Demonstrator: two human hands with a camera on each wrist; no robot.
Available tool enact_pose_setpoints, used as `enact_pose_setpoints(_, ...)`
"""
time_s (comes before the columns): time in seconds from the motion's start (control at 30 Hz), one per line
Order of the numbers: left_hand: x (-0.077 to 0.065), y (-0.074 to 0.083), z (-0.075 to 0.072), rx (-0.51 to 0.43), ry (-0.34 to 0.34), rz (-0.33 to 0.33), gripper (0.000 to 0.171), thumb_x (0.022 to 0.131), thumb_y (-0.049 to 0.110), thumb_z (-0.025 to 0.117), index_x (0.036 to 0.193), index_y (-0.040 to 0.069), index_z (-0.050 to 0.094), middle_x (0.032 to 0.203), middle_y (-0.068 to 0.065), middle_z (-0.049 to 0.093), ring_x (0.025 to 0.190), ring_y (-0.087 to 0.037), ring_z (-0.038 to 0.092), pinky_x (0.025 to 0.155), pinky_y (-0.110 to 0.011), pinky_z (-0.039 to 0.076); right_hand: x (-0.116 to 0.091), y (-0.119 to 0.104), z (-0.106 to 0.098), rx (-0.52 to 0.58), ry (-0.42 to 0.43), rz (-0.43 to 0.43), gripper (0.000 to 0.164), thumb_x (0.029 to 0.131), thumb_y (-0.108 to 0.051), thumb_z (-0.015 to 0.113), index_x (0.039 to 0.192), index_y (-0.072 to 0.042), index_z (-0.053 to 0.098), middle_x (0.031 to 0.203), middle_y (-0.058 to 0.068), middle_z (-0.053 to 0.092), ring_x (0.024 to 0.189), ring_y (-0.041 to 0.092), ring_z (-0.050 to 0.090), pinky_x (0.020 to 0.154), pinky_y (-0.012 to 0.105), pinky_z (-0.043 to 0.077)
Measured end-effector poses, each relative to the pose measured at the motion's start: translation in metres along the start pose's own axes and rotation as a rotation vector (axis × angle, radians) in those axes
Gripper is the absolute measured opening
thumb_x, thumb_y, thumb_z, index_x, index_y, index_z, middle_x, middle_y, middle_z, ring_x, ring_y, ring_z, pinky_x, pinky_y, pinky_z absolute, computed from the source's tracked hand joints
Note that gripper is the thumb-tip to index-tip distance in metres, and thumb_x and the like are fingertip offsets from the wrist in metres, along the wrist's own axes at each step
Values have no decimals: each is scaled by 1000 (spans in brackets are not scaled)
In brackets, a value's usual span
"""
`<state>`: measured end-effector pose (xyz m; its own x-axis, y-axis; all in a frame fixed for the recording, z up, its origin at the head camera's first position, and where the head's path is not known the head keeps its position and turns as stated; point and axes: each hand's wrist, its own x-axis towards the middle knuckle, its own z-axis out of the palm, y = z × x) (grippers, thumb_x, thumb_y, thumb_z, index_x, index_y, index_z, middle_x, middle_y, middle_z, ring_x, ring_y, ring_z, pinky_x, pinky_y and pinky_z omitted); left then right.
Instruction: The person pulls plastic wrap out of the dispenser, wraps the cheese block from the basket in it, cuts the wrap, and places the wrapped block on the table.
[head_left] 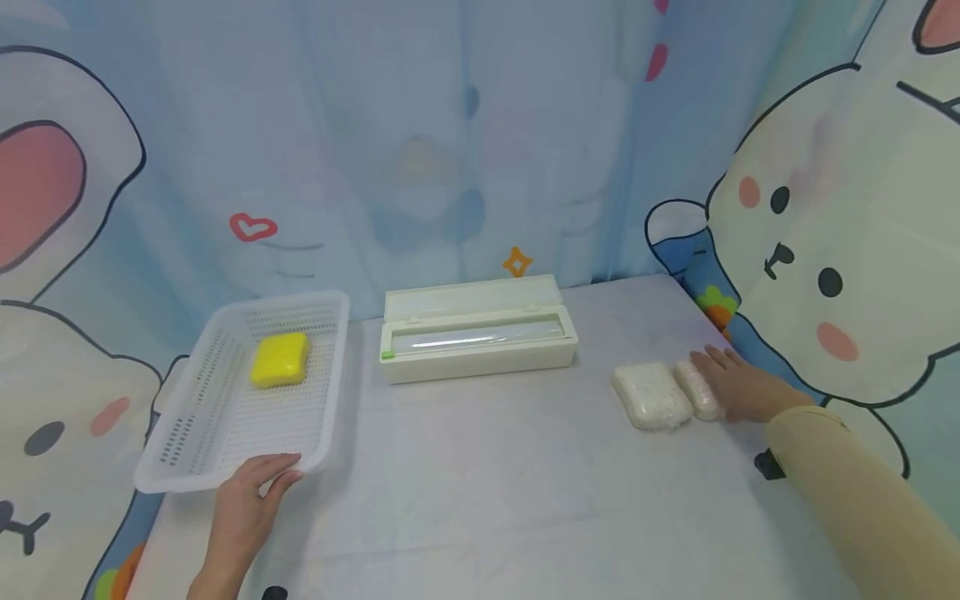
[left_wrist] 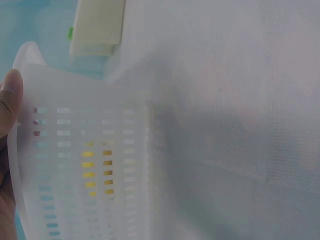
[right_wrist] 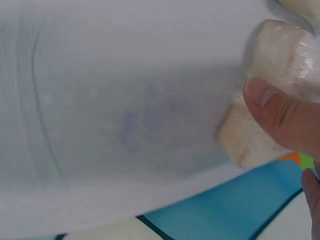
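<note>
A white perforated basket (head_left: 327, 417) stands on the left, and a yellow rounded block (head_left: 279, 360) lies inside it. My left hand (head_left: 251, 508) pinches the basket's near rim; the left wrist view shows the thumb (left_wrist: 10, 100) against that rim. At the right, two pale blocks wrapped in clear film lie side by side: a larger wrapped block (head_left: 651, 395) and a smaller wrapped block (head_left: 697, 390). My right hand (head_left: 742, 385) rests on the smaller one's right side with its fingers extended. The right wrist view shows the thumb (right_wrist: 280, 112) touching the film.
A long white cling film dispenser (head_left: 480, 360) stands at the back middle, lid raised, with film showing inside. A pale cloth covers the table (head_left: 480, 475). Printed curtains (head_left: 420, 150) hang behind it and at both sides.
</note>
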<state>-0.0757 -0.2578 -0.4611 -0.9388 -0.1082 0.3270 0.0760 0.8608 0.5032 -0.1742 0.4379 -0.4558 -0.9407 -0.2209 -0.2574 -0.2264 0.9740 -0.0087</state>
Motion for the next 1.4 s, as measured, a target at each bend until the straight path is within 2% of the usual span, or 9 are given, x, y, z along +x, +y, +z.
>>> enact_pose_setpoints(0.13, 1, 1, 0, 2, -15, -5, 28, 81, 9, 83, 108, 5, 78, 108, -17, 76, 105, -39, 70, 92, -52, 57, -3, -4, -18, -5, 5, -44, 98, 70, 4, 88, 149, 8, 31, 153, 43, 31, 137, 66, 30, 106, 73, 38)
enact_pose_setpoints(0.4, 4, 3, -4, 1, -80, -5, 31, 83, 8, 82, 113, 3, 76, 111, -19, 75, 108, -39, 69, 94, -53, 57, 19, -53, -60, 152, 67, -19, 67, 99, -8, 63, 155, 5, 28, 158, 35, 32, 142, 55, 36, 114, 68, 33)
enact_pose_setpoints(0.6, 8, 4, -5, -3, -150, -3, 33, 86, 9, 81, 117, 3, 74, 119, -21, 72, 115, -42, 66, 99, -56, 54, 46, -103, -63, 155, 157, -53, 59, 103, -12, 59, 156, -1, 35, 159, 27, 39, 146, 48, 38, 118, 63, 33)
enact_pose_setpoints(0.77, 13, 13, 1, -11, -94, 58, 36, 88, 14, 81, 120, 2, 72, 120, -21, 72, 116, -42, 66, 99, -58, 54, 64, -133, -54, 188, 168, -55, 59, 104, -13, 58, 157, -4, 35, 160, 23, 40, 147, 44, 39, 119, 60, 34)
enact_pose_setpoints(0.9, 25, 38, 12, -88, -8, 122, 34, 90, 12, 78, 121, 0, 71, 120, -22, 72, 116, -42, 65, 99, -58, 53, 72, -146, -49, 205, 190, -77, 57, 103, -10, 59, 155, -3, 36, 158, 25, 42, 145, 44, 41, 119, 59, 35)
enact_pose_setpoints(0.97, 35, 57, 22, -128, -6, 165, 33, 91, 12, 76, 122, 0, 70, 122, -21, 71, 118, -41, 64, 101, -57, 53, 76, -151, -48, 220, 204, -86, 56, 103, -8, 59, 154, -2, 38, 157, 25, 42, 145, 45, 41, 120, 58, 35)
enact_pose_setpoints(1.1, 62, 101, 48, -140, -101, 217, 39, 95, 18, 72, 128, -1, 65, 129, -21, 67, 125, -40, 60, 107, -55, 49, 88, -159, -44, 253, 219, -84, 55, 103, -9, 59, 153, -2, 39, 158, 25, 42, 147, 43, 39, 122, 57, 33)
enact_pose_setpoints(1.2, 85, 124, 70, -98, -187, 205, 47, 97, 21, 69, 136, -3, 59, 136, -23, 60, 132, -41, 54, 112, -53, 46, 98, -166, -42, 262, 242, -90, 54, 104, -12, 58, 153, -1, 39, 156, 25, 44, 146, 43, 40, 122, 56, 33)
enact_pose_setpoints(1.4, 123, 135, 100, 44, -258, 164, 50, 101, 19, 62, 141, -9, 50, 143, -29, 51, 136, -45, 46, 113, -54, 43, 111, -177, -41, 262, 327, -139, 51, 103, -12, 60, 148, 4, 43, 150, 27, 50, 142, 44, 44, 121, 55, 35)
